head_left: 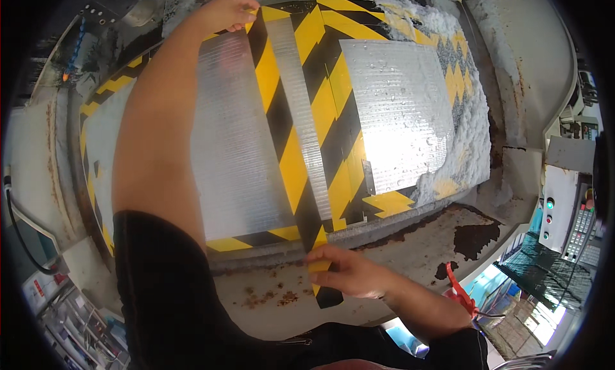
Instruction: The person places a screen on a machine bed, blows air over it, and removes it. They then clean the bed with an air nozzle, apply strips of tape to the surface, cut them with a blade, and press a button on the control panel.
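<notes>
A strip of yellow-and-black hazard tape [280, 117] runs taut from far to near across a pale ribbed panel [224, 139]. My left hand [224, 15] reaches to the panel's far edge, its fingers pinched at the strip's far end. Closer to me, my right hand [349, 272] grips the strip between thumb and fingers, just past the panel's near edge. A short tail of tape hangs below those fingers. Wider bands of the same striped tape [330, 114] lie on the panel just right of the strip. Whether the strip touches the surface along its length I cannot tell.
Right of the bands is a wet, shiny ribbed sheet [397, 107] with droplets. Pale flaky debris [474, 139] covers the panel's right side. A rusted metal ledge [410, 248] runs along the front. A red-handled nozzle [458, 290] and a control panel [567, 210] stand at the right.
</notes>
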{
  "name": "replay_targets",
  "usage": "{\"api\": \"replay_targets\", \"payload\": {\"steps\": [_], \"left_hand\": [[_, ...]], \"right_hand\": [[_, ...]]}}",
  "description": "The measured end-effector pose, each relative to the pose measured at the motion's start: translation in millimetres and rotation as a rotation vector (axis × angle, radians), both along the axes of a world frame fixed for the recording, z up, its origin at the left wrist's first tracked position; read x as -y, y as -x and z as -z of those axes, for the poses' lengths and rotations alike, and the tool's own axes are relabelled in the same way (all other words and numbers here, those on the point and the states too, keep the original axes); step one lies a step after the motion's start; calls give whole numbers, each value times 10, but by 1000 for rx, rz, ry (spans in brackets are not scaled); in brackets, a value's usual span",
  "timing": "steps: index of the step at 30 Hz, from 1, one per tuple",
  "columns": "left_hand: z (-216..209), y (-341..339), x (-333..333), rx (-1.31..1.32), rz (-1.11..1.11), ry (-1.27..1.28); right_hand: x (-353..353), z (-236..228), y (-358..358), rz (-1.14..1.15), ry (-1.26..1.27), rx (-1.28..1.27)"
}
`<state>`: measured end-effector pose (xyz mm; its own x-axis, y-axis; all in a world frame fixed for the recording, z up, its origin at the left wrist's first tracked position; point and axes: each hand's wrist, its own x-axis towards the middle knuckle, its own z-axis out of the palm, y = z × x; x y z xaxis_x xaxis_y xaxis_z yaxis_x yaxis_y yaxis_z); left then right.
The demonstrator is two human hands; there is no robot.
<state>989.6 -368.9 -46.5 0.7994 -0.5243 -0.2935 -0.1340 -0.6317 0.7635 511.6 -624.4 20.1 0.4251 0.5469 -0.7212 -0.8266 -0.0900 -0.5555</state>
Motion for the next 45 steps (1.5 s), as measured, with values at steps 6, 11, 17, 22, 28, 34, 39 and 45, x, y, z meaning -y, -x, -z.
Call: {"api": "replay_targets", "payload": {"steps": [6, 11, 17, 22, 28, 34, 39, 45], "left_hand": [[-26, 58, -208, -35, -56, 39], [-103, 122, -186, 10, -21, -72], [130, 114, 139, 107, -108, 29], [286, -226, 324, 333, -20, -167], [362, -34, 591, 510, 21, -12], [255, 100, 653, 487, -37, -85], [255, 112, 659, 500, -65, -124], [225, 175, 717, 499, -111, -135]], "right_hand": [[-26, -88, -161, -47, -125, -31], [-7, 60, -47, -49, -111, -6], [10, 136, 27, 40, -96, -18], [16, 202, 1, 79, -84, -92], [92, 98, -244, 148, -22, -294], [85, 128, -254, 182, -54, -338], [64, 75, -299, 279, -48, -399], [108, 234, -196, 222, -37, -322]]}}
